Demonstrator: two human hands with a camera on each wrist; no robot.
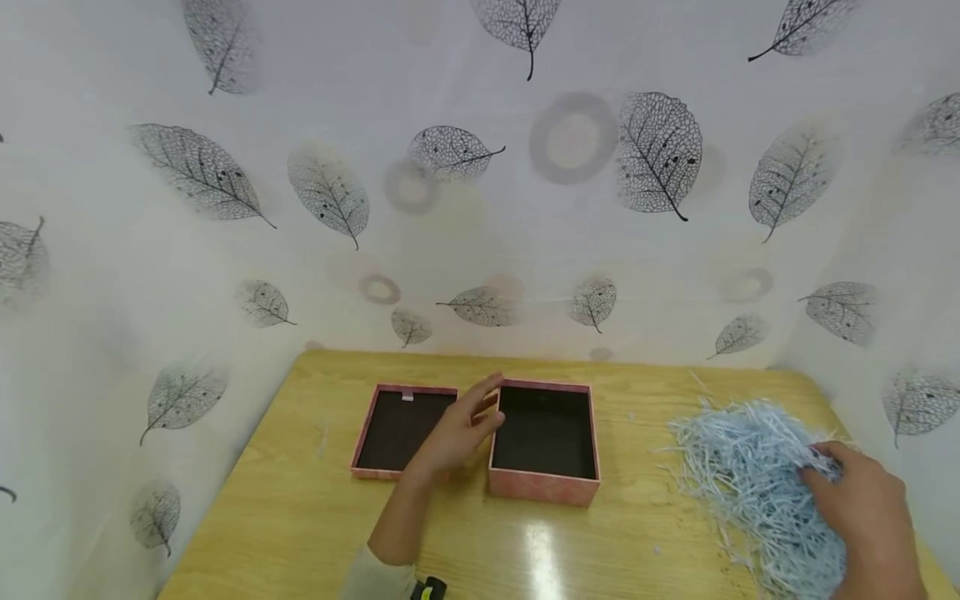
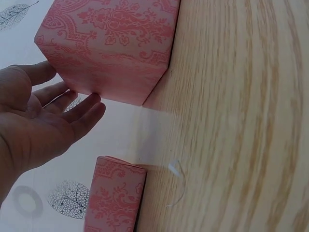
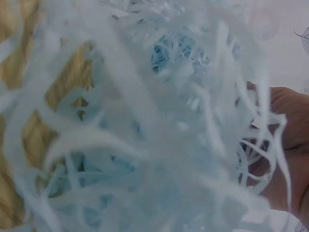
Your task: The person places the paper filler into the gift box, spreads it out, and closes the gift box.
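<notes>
Soft, slightly dim light fills the head view, glare streaking the yellow wood-grain tabletop (image 1: 285, 517) at lower centre. Pale-blue shredded paper strips (image 3: 159, 140) blur across the right-wrist frame, nearest ones out of focus.

The left forearm (image 1: 406, 518), bare beyond a pale sleeve (image 1: 381, 575), slants up toward the far edge of the table (image 1: 262, 517). The left hand (image 1: 463, 428) has its fingers extended and thumb held apart. Near the table's right edge, the right hand (image 1: 866, 496) curls its fingers toward the thumb.
</notes>
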